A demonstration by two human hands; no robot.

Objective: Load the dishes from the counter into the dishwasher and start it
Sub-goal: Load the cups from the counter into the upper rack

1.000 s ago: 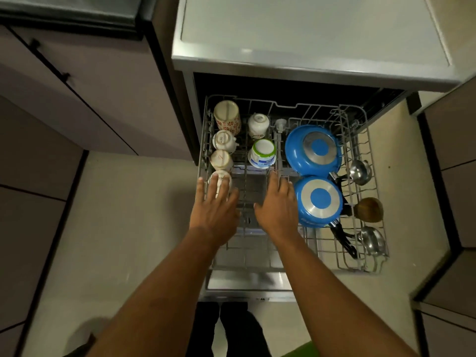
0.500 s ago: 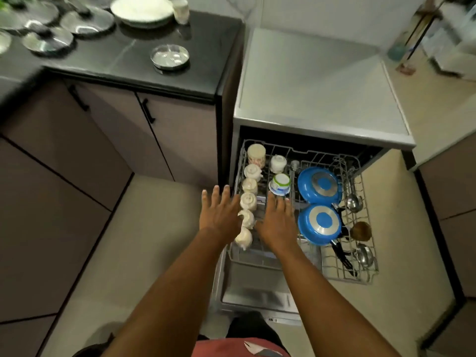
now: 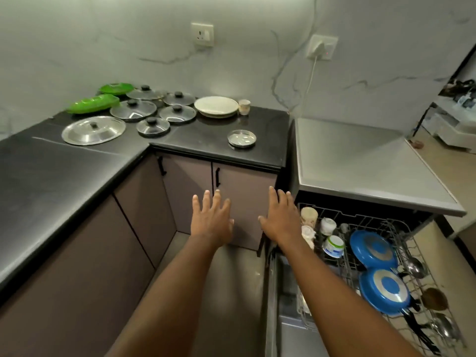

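My left hand and my right hand are raised with straight fingers and hold nothing, in front of the cabinet doors left of the dishwasher. The pulled-out rack carries cups, two blue pans and ladles. On the black counter lie several glass lids, a steel lid, stacked white plates, a small cup, a small steel plate and two green trays.
The dishwasher's steel top stands right of the counter. Its open door juts out low at my right. Cabinet doors with black handles face me. A plug and cable hang on the wall.
My view has swung up and left from the rack to the counter. Both hands have left the rack and now hover by the cabinet doors.
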